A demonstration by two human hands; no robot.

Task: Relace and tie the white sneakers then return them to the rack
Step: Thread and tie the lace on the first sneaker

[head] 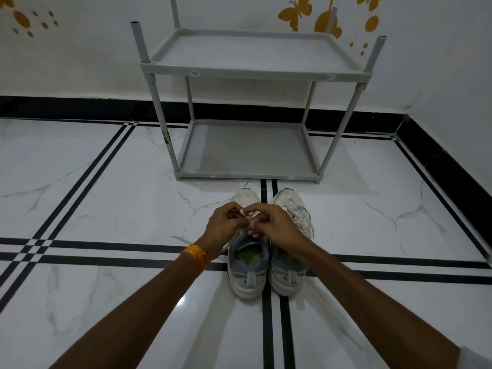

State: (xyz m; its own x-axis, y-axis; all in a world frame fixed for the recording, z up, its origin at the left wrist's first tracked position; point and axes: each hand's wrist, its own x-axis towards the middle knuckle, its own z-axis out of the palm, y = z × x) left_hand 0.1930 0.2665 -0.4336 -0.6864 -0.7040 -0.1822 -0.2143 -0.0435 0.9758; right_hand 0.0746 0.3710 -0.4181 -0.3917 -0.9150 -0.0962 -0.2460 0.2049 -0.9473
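Two white sneakers stand side by side on the floor, toes pointing to the rack. The left sneaker [248,272] is under my hands. The right sneaker [288,265] has laces lying loosely across its top. My left hand [223,225] and my right hand [274,224] meet above the left sneaker's tongue, each pinching a piece of its white lace [247,213]. The lace's lower run is partly hidden by my fingers. A loose lace end [181,239] trails on the floor to the left. The grey two-shelf rack [247,73] stands just beyond the shoes, both shelves bare.
The white marble floor [106,203] has black inlay lines. A white wall with orange butterfly decals [295,12] rises behind the rack, and a black skirting [439,166] runs along the wall at the right. An orange thread band [195,255] circles my left wrist.
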